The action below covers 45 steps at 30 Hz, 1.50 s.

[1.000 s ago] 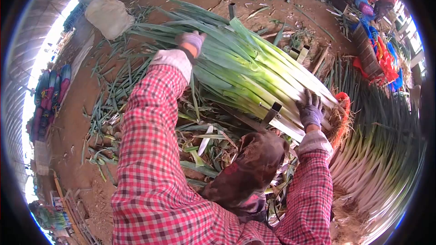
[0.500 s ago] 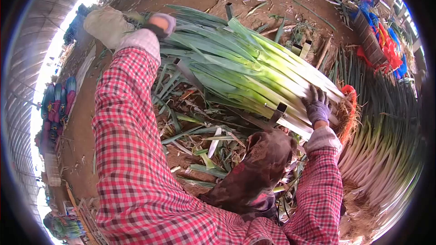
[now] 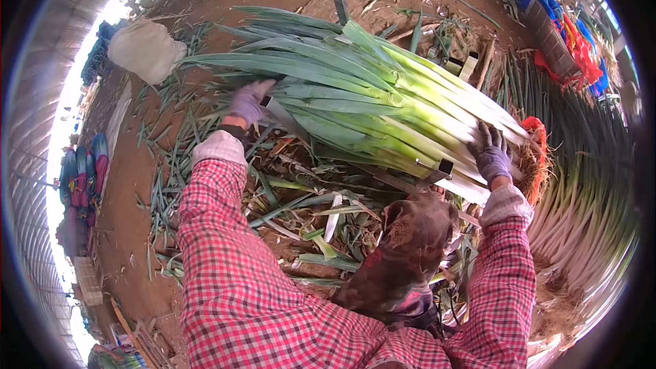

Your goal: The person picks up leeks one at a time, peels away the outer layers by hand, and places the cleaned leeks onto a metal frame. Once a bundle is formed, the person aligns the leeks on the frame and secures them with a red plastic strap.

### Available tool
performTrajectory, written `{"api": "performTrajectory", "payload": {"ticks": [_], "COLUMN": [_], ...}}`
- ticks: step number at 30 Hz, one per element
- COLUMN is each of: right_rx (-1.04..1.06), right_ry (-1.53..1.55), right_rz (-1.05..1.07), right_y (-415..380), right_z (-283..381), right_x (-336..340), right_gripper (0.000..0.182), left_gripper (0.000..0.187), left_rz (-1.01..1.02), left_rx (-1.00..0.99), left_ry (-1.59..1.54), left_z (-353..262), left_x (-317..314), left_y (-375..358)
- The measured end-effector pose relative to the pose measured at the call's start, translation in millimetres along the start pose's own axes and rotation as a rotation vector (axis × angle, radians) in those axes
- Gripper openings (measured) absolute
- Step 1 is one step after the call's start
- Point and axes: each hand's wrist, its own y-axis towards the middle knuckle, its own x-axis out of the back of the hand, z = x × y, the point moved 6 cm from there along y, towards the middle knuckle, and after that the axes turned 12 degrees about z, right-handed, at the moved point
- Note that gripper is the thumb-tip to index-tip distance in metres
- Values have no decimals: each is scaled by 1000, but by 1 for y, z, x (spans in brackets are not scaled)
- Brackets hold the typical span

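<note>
A thick bundle of leeks (image 3: 396,96) lies across a low metal frame (image 3: 437,173), leafy ends to the left and white root ends to the right. My left hand (image 3: 249,101), in a purple glove, is at the lower edge of the green leaves beside a metal upright; its fingertips reach in at the leaves, and what they hold is unclear. My right hand (image 3: 493,156), also gloved, lies with fingers spread on the white stalks near the roots. Orange-red material (image 3: 536,157) wraps round the root end.
More leeks (image 3: 581,212) are heaped at the right. Cut leaf scraps (image 3: 301,219) litter the ground below the frame. A pale sack (image 3: 147,51) is at upper left, and a crate (image 3: 555,44) with red and blue netting at upper right.
My left hand has come down from above the leaf ends to the lower edge of the leaves. My right hand stays on the white stalks. The view has shifted slightly.
</note>
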Motion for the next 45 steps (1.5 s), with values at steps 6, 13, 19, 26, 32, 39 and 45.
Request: {"api": "performTrajectory", "payload": {"ticks": [6,13,19,26,32,39,45], "right_rx": [-4,273,104,299,702,-144,-405], "right_ry": [15,56,133,472,1277,1044,719], "right_rz": [21,-258,-204,-312,-486,-539,-247], "right_y": [0,4,-11,0,-170,-220,-134], "right_z": [1,-7,-8,-20,-76,-281,-356], "right_x": [2,-12,-3,-10,-6,-165,-213], "right_gripper": [70,65,69,63,30,20,47], "left_gripper": [35,29,25,23,22,25,37], "left_rz": [-449,7,-103,-358,-456,755,1250], "left_rx": [-172,103,-23,-203,-702,-1076,-899], "left_ry": [447,335,209,-123,-633,-1025,-952], "left_z": [0,71,47,-69,-282,-573,-677], "left_x": [84,-18,-14,60,132,91,-15], "left_y": [20,117,118,-19,-197,-272,-246]}}
